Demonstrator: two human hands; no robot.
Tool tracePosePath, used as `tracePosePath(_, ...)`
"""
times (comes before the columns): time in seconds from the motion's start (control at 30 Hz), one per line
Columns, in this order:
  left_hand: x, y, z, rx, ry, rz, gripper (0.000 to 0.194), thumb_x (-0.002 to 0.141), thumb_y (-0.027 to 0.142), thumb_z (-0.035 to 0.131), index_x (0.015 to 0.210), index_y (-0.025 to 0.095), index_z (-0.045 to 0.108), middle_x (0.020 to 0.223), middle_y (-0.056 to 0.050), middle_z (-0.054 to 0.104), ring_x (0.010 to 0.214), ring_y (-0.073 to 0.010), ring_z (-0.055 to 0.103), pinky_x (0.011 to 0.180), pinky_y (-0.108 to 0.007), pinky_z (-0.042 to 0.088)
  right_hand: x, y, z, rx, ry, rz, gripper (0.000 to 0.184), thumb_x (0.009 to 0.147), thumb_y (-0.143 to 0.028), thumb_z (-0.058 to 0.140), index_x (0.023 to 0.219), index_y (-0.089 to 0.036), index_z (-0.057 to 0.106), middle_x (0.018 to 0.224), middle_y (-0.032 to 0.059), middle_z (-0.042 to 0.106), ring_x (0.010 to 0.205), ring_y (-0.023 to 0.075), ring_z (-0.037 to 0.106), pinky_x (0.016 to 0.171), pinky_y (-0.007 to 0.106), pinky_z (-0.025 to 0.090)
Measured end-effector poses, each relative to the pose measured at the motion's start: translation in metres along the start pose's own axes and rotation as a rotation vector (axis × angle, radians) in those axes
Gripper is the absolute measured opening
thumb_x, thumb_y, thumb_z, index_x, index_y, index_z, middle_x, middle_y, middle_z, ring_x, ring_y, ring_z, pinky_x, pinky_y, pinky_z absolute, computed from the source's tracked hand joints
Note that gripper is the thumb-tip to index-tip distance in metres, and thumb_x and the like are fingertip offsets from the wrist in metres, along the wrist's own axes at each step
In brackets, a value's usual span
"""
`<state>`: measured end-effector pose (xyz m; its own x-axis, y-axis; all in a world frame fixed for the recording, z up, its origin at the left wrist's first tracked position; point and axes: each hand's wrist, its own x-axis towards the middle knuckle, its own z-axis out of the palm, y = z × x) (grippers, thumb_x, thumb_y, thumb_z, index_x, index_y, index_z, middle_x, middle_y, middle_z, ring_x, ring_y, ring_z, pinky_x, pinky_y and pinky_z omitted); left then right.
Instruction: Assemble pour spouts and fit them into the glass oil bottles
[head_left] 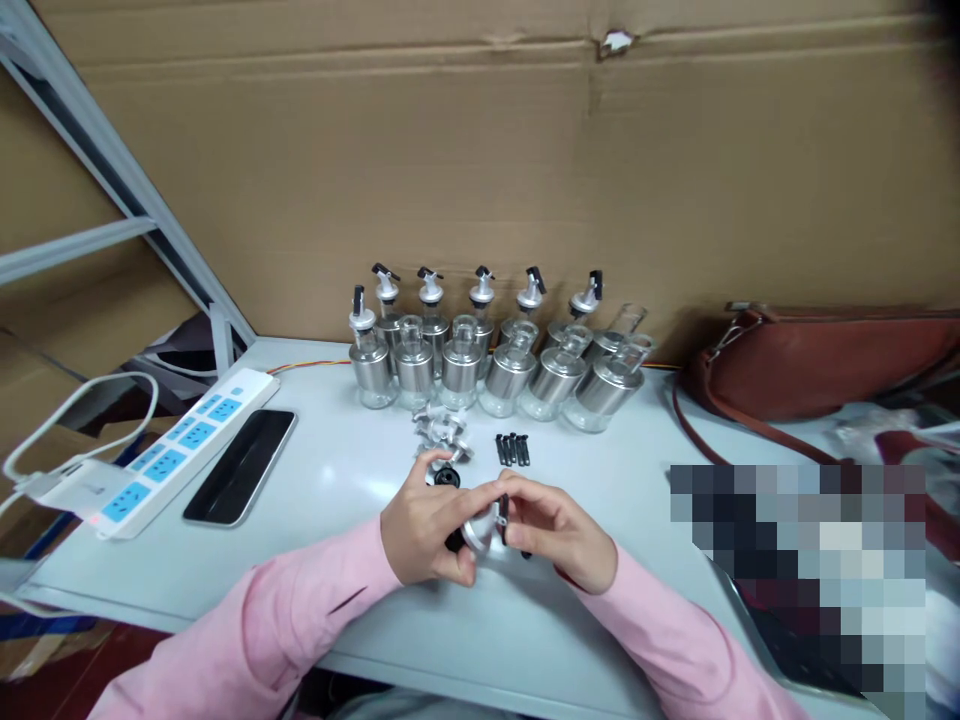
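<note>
My left hand (424,530) is closed around a silver pourer spout (480,528) at the near middle of the white table (337,470). My right hand (559,530) pinches a small black flap (504,515) against the spout's tip. Just beyond my hands lie a pile of silver spouts (442,432), a black ring part (447,477) and a row of black flaps (513,449). Behind them stand several glass bottles with steel sleeves (495,365); the back row carries fitted spouts.
A white power strip with blue sockets (172,450) and a black phone (241,465) lie at the left. A brown leather bag (825,360) sits at the right. Cardboard (525,150) walls the back; a metal frame (112,190) stands at the left.
</note>
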<state>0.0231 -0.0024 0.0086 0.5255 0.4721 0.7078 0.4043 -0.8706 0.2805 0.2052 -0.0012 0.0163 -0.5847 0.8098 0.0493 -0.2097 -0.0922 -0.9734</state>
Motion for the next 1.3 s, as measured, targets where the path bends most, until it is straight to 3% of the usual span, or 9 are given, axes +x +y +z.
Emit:
tracePosePath(0.13,0.002,0.001,-0.004,0.008,-0.047,-0.010,0.063,0.069,0.021,0.037,0.131,0.021,0.028,0.078,0.001,0.067,0.058,-0.0132,0.060,0.096,-0.047,0.030,0.000,-0.002,0.000,-0.030,0.015,-0.005,0.035,0.067,-0.045,0.068,0.088,-0.018,0.061,0.079,0.0012,0.047,0.074,0.0137,0.048,0.066,0.027,0.041)
tracePosePath(0.23,0.005,-0.003,-0.009,-0.034,-0.062,-0.032,0.055,0.076,0.029,0.039,0.129,0.019,0.029,0.096,-0.007,0.065,0.084,-0.0206,0.062,0.093,-0.047,0.034,0.000,-0.004,-0.002,-0.023,0.054,-0.054,0.031,0.067,-0.044,0.068,0.084,-0.018,0.061,0.087,0.0037,0.049,0.079,0.0153,0.049,0.065,0.026,0.042)
tracePosePath(0.33,0.007,-0.016,-0.016,-0.052,0.058,-0.216,0.043,0.083,0.033,0.039,0.122,0.017,0.036,0.117,-0.014,0.053,0.111,-0.0249,0.049,0.093,-0.045,0.038,0.000,-0.006,-0.005,-0.007,0.125,-0.094,0.030,0.068,-0.041,0.068,0.088,-0.019,0.061,0.095,0.0056,0.051,0.080,0.0161,0.050,0.067,0.027,0.043)
tracePosePath(0.43,0.008,-0.040,-0.022,0.030,0.221,-0.502,0.029,0.084,0.024,0.044,0.112,0.019,0.042,0.128,-0.013,0.042,0.120,-0.0238,0.042,0.097,-0.045,0.038,0.001,-0.007,-0.006,0.057,0.168,-0.083,0.033,0.068,-0.040,0.068,0.093,-0.021,0.060,0.096,0.0065,0.056,0.082,0.0173,0.053,0.071,0.030,0.044)
tracePosePath(0.53,0.011,-0.064,-0.024,0.080,0.211,-0.597,0.036,0.082,0.019,0.045,0.118,0.020,0.040,0.133,-0.013,0.035,0.125,-0.0246,0.036,0.097,-0.045,0.040,0.001,-0.006,-0.006,0.089,0.165,-0.092,0.030,0.069,-0.038,0.068,0.094,-0.022,0.061,0.095,0.0054,0.058,0.079,0.0153,0.054,0.070,0.030,0.044)
tracePosePath(0.8,0.034,-0.087,-0.017,0.359,0.079,-0.477,0.049,0.081,0.006,0.042,0.127,0.023,0.042,0.144,-0.011,0.016,0.131,-0.0303,0.024,0.104,-0.049,0.031,0.002,-0.001,-0.009,0.006,0.153,-0.153,0.027,0.071,-0.035,0.067,0.093,-0.021,0.061,0.094,0.0044,0.059,0.078,0.0139,0.054,0.069,0.028,0.045)
tracePosePath(0.9,0.043,-0.088,-0.020,0.529,0.034,-0.511,0.050,0.081,0.010,0.048,0.128,0.025,0.042,0.142,-0.013,0.022,0.123,-0.0333,0.034,0.096,-0.053,0.037,0.002,0.000,-0.010,0.028,0.159,-0.150,0.028,0.071,-0.035,0.068,0.094,-0.022,0.061,0.094,0.0042,0.059,0.077,0.0134,0.054,0.067,0.027,0.046)
tracePosePath(1.07,0.058,-0.084,-0.025,0.746,-0.076,-0.588,0.049,0.079,0.018,0.057,0.125,0.025,0.045,0.127,-0.014,0.042,0.109,-0.0318,0.043,0.085,-0.046,0.044,0.002,-0.001,-0.010,-0.008,0.162,-0.179,0.026,0.071,-0.037,0.067,0.093,-0.023,0.063,0.095,0.0038,0.060,0.076,0.0132,0.055,0.067,0.027,0.046)
tracePosePath(1.3,0.055,-0.078,-0.024,0.751,0.038,-0.467,0.042,0.078,0.017,0.059,0.120,0.022,0.051,0.114,-0.014,0.045,0.109,-0.0308,0.040,0.086,-0.044,0.042,0.000,-0.006,-0.011,-0.028,0.179,-0.214,0.024,0.073,-0.037,0.065,0.094,-0.026,0.063,0.096,0.0033,0.061,0.074,0.0132,0.055,0.067,0.028,0.046)
